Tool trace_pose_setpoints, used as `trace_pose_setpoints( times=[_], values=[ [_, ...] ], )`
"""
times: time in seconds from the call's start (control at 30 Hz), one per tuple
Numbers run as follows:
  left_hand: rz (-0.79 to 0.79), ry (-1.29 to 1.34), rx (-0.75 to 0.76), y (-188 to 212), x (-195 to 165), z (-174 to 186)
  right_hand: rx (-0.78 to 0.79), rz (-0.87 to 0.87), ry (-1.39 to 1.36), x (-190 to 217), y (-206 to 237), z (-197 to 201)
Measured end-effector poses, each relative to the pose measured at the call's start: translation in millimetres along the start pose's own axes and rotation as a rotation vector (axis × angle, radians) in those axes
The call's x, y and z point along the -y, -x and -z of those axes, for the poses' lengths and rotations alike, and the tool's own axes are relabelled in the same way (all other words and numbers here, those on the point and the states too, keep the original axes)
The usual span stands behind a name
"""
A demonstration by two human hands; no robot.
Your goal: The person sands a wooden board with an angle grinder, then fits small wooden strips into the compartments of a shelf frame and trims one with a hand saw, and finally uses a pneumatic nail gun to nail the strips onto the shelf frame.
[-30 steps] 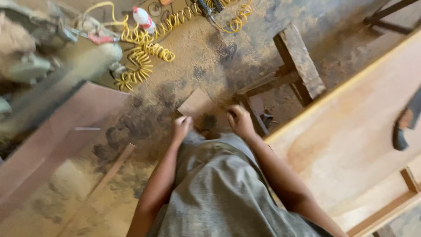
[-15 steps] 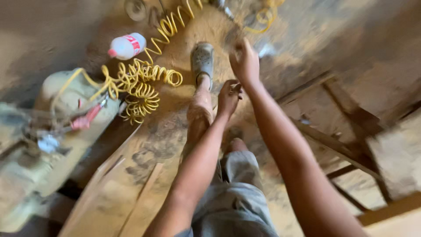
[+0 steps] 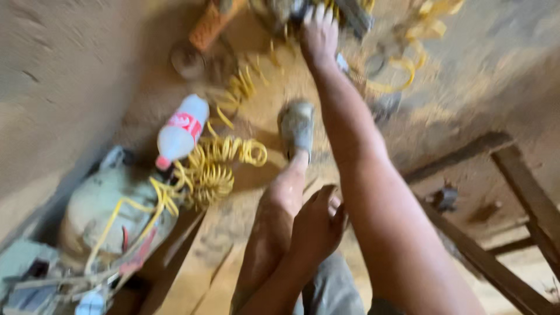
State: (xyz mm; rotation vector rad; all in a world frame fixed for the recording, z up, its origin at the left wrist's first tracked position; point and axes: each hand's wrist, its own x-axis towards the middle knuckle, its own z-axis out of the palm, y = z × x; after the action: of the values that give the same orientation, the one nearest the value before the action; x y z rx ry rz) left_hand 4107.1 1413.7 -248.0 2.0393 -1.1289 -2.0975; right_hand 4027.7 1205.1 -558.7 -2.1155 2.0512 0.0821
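- Hands in view: two. Right hand stretched out over the tool clutter at the top edge; left hand loosely curled near the knee.
- Shoes: one, a dusty shoe on the floor.
- Plastic bottles: one, a white bottle with a red label and red cap, lying on its side.
- Coiled yellow hoses: one counted, yellow hose; whether the loops at top right belong to it cannot be told.
- Compressor tanks: one, a pale tank at lower left.
- Wooden frames: one, a dark wooden frame at right.
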Motion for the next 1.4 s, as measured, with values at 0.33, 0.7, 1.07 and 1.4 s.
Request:
trace_pose_setpoints(
  times=[0.33,0.7,1.07,1.4],
  values=[
    [-0.077,-0.124,-0.165,17,66,-15,-0.098,-0.094,-0.096,-15,125,180],
    [-1.134,-0.182,-0.409,348,197,-77,-0.139,-0.395,-1.656,68,626,491],
    [-1.332,-0.204,-0.604,615,371,-91,-0.035,-0.709,-2.159,138,913,534],
    [-1.178,-0.273,-0.882,770,610,-53,0.669,-0.647,-2.344,293,1051,494]
  ],
)
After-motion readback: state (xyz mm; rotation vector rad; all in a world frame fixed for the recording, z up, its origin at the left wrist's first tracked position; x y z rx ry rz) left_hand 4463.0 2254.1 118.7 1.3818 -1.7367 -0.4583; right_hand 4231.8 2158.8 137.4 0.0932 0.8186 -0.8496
